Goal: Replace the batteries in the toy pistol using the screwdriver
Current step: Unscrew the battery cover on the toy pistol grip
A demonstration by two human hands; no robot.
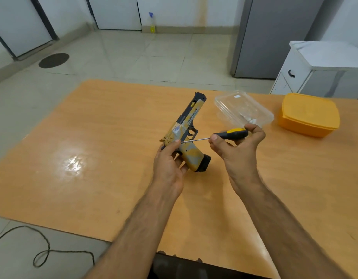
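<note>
The left hand (pixel 170 160) curls round the toy pistol (pixel 187 135), hiding the back of its grip; the barrel points away. Right of it, the right hand (pixel 237 142) pinches the screwdriver (pixel 224 135), whose tip meets the pistol beside the left thumb; any screw there is too small to see. Beyond the right hand lies a clear container (pixel 243 109), then a yellow box (pixel 310 115). Bare table (pixel 93 158) spreads left of the left hand.

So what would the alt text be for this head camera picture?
Over an orange table, a left hand grips a toy pistol while the right hand holds a screwdriver, tip at its side.
</note>
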